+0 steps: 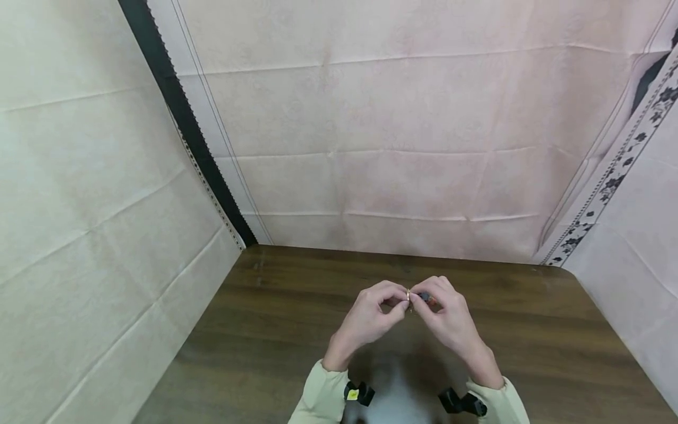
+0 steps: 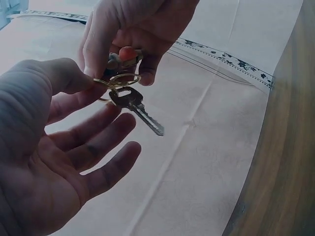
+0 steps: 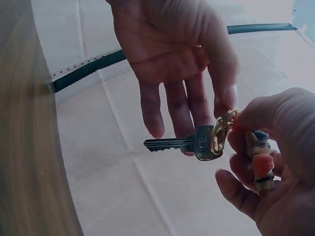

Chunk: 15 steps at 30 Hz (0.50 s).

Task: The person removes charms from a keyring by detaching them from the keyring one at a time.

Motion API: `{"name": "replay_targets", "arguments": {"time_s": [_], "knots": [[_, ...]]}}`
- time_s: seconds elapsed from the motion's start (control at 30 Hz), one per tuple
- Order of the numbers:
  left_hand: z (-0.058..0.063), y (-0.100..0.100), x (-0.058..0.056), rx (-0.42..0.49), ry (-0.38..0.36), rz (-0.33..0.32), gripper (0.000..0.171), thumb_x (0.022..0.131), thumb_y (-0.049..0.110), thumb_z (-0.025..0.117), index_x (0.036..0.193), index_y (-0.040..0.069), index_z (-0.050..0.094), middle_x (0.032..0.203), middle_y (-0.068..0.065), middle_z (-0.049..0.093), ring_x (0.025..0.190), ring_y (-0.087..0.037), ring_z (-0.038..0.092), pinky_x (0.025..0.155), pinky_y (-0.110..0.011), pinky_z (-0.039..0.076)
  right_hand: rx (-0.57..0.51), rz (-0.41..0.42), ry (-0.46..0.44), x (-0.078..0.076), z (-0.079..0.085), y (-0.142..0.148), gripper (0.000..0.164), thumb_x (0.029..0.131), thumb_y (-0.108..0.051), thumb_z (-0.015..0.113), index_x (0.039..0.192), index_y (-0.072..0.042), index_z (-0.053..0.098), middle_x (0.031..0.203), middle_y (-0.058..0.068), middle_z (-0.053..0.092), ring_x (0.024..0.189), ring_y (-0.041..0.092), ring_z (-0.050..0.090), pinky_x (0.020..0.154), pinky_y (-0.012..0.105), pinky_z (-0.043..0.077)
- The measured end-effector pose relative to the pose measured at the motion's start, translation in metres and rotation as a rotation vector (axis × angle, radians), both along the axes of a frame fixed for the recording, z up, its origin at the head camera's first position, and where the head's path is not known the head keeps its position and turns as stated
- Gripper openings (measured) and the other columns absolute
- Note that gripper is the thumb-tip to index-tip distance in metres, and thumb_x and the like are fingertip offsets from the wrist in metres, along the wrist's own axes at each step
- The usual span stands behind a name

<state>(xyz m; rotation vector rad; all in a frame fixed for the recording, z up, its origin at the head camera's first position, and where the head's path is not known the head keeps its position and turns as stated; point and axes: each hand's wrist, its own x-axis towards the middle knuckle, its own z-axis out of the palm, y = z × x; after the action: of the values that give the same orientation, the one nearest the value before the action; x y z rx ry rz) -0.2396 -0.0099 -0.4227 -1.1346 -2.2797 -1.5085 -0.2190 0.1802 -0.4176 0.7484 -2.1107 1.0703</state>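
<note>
Held close together over the table, both hands meet at a small gold key ring (image 1: pixel 408 296). My left hand (image 1: pixel 373 315) pinches one side of the ring between thumb and forefinger, its other fingers spread below. From the other side my right hand (image 1: pixel 447 318) pinches the ring's fittings with thumb and forefinger. A silver key (image 3: pixel 199 143) hangs on the gold loops, its blade pointing away from the right hand in the right wrist view. A small figurine charm (image 3: pixel 263 167), orange, blue and cream, lies against the right hand's fingers. Fingertips hide where the loops join.
Beneath the hands is a brown wood-grain table (image 1: pixel 254 353). Pale creased cloth (image 1: pixel 397 118) hangs behind it and at both sides. A dark strip (image 1: pixel 185 118) runs down the left corner, a floral border (image 1: pixel 609 182) down the right. Black wrist devices (image 1: pixel 462 403) sit by the sleeves.
</note>
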Motion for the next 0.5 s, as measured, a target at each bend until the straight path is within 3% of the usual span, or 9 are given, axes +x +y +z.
{"name": "replay_targets", "arguments": {"time_s": [0.23, 0.5], "knots": [[0.0, 0.0012, 0.0039, 0.021, 0.009, -0.009, 0.012, 0.096, 0.011, 0.059, 0.096, 0.005, 0.07, 0.117, -0.005, 0.063, 0.088, -0.006, 0.065, 0.079, -0.02, 0.055, 0.003, -0.004, 0.022, 0.0023, -0.0016, -0.0026, 0.02, 0.082, 0.002, 0.074, 0.091, -0.015, 0.07, 0.086, -0.005, 0.066, 0.083, 0.008, 0.051, 0.069, 0.015, 0.047], [-0.0001, 0.0058, 0.0037, 0.043, 0.039, 0.007, 0.008, 0.094, 0.009, 0.06, 0.095, 0.008, 0.069, 0.116, -0.005, 0.065, 0.084, -0.005, 0.062, 0.074, -0.018, 0.055, -0.009, -0.008, 0.038, 0.0048, 0.0002, -0.0008, 0.022, 0.081, 0.003, 0.075, 0.092, -0.015, 0.071, 0.086, -0.004, 0.066, 0.083, 0.011, 0.052, 0.069, 0.013, 0.046]]}}
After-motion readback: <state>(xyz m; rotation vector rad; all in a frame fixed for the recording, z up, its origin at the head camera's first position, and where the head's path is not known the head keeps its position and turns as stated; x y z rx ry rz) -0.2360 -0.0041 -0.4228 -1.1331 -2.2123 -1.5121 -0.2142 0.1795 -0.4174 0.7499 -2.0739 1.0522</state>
